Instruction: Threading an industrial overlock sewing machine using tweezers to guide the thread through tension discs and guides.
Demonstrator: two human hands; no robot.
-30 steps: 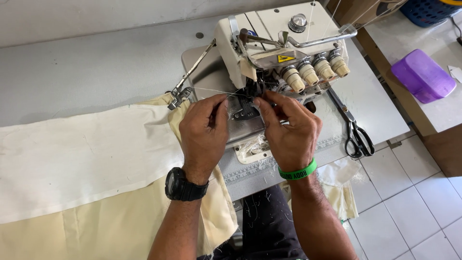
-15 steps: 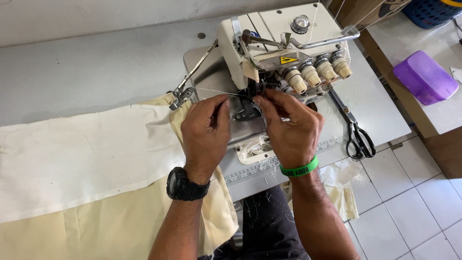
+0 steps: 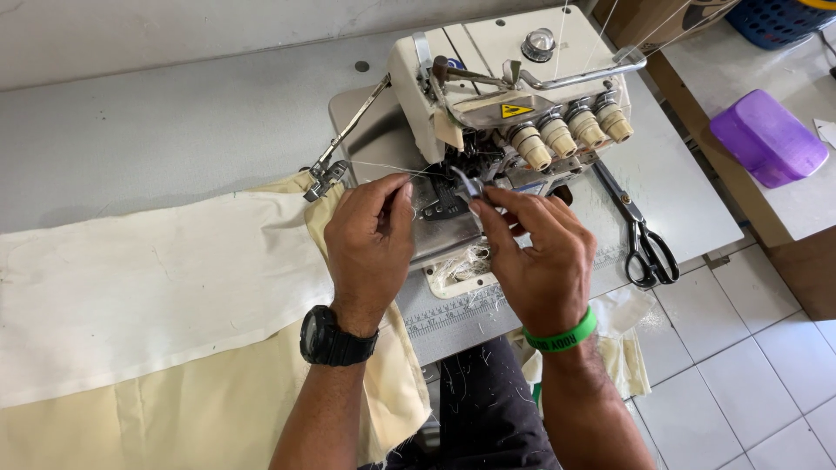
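Thread (image 3: 383, 168) runs taut between the pinched fingers of the left hand (image 3: 370, 248) and the tweezers (image 3: 468, 185), clamped in the right hand (image 3: 540, 257) just under the overlock machine (image 3: 509, 104). Pulling harder may snap it.

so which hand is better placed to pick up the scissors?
Right hand, probably. The black-handled scissors lie on the table on its side of the sewing machine. The left hand sits on the far side and would have to cross over. The right one pinches a small metal tool.

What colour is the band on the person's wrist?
Bright green, on the right hand's wristband, clearest in the head view.
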